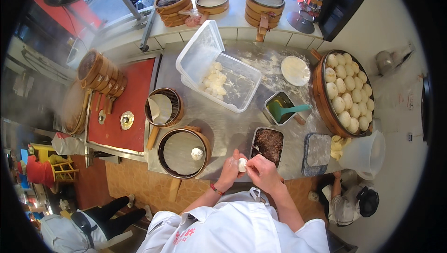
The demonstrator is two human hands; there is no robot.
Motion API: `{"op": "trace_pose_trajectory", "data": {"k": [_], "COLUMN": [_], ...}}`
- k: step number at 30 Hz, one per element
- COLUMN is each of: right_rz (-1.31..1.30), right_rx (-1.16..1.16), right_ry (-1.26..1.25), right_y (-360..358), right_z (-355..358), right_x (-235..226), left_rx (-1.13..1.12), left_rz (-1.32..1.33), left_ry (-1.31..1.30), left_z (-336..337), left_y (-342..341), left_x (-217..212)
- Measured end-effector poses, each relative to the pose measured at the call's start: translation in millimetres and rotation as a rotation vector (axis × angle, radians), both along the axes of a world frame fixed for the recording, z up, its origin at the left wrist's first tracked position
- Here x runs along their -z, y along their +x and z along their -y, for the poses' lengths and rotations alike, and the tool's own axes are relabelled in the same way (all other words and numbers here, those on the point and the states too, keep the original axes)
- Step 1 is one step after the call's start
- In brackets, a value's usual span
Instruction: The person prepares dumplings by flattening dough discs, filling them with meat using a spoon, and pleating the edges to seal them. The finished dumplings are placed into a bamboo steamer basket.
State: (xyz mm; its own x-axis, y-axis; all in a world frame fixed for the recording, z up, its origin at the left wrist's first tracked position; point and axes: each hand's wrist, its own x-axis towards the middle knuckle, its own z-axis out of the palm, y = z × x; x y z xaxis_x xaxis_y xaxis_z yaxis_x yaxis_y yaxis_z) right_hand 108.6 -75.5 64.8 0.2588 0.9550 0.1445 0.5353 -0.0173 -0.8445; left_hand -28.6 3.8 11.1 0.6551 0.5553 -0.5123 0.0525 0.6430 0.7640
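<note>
White chef's jacket (233, 232) fills the bottom of the view, and just above it both hands meet over the near edge of the counter. The left hand (229, 168) and right hand (263, 171) are closed together around a small white bun (242, 164), fingers pinching its top.

My worry is the filling: the metal tin of dark minced filling (268, 144) sits just behind the knuckles, and if the pleats are pinched unevenly the dough could tear or leak. The bun is also held right over the counter's lip, so a slip would likely send it to the floor.

To the left, a bamboo steamer basket (164, 137) lined with cloth holds one finished bun (197, 153). The steel counter (233, 122) is dusted with flour; on it stand an open clear plastic box (242, 83) of dough pieces, a second tin with a teal spatula (288, 110), and a large round tray (321, 99) full of buns. More steamers are stacked along the tiled ledge, with a red-topped stove at far left and a street beyond.
</note>
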Motion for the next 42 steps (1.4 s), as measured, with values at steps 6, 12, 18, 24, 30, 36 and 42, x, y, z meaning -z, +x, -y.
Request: {"op": "trace_pose_trajectory", "data": {"k": [6,12,18,24,30,36,42], "right_rz": [0.129,0.050,0.151,0.172,0.224,0.312,0.419], "right_rx": [-0.140,-0.213,-0.405,-0.577,-0.582,-0.555,-0.561], "right_ry": [0.073,-0.002,0.145,0.180,0.107,0.091,0.184], "right_y": [-7,-17,-33,-63,-89,-95,-90], "right_z": [-12,-30,-75,-139,-180,-186,-181], "right_x": [-14,-42,-73,-56,-8,0,-7], "left_rx": [-0.016,-0.087,-0.314,-0.752,-0.886,-0.886,-0.809], "left_rz": [-0.067,0.212,0.009,-0.160,-0.221,-0.144,-0.091], "left_ry": [-0.172,-0.212,0.408,0.529,0.507,0.404,0.392], "left_z": [-4,-14,-26,-29,-19,-15,-28], "left_y": [-11,-28,-79,-155,-189,-185,-171], "left_x": [2,-37,-54,-59,-47,-49,-46]}}
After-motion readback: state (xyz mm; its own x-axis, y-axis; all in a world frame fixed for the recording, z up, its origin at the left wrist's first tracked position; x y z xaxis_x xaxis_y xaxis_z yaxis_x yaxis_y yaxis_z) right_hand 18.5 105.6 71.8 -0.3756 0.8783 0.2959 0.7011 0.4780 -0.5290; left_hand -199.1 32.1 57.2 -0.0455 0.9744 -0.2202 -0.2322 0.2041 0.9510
